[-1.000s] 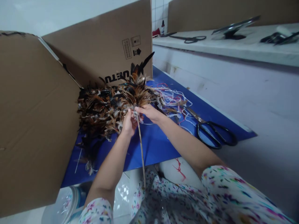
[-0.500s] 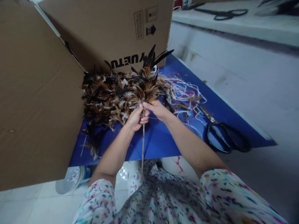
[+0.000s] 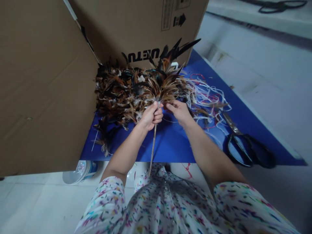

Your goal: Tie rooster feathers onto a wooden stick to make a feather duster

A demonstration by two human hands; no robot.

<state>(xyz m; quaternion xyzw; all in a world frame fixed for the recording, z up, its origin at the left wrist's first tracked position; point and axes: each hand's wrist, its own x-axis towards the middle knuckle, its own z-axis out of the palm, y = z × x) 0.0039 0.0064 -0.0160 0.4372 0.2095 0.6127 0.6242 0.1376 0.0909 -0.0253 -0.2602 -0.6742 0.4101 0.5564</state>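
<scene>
Cardboard, far left; feather pile (image 3: 117,94), left of centre on the blue worktop (image 3: 177,146); left hand (image 3: 151,116), centre, fingers clenched round the stick (image 3: 153,146) below its feathers (image 3: 162,83); right hand (image 3: 179,112), just beside, fingers loosely curled, grip unclear; scissors (image 3: 240,138), right.

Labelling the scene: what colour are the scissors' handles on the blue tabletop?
Black handles; they show best in the head view.

Blue table (image 3: 175,143); brown and black feathers (image 3: 117,94); white and red strings (image 3: 207,94); brown cardboard (image 3: 48,97) with black print; white shirt (image 3: 161,201) flecked with many colours.
</scene>
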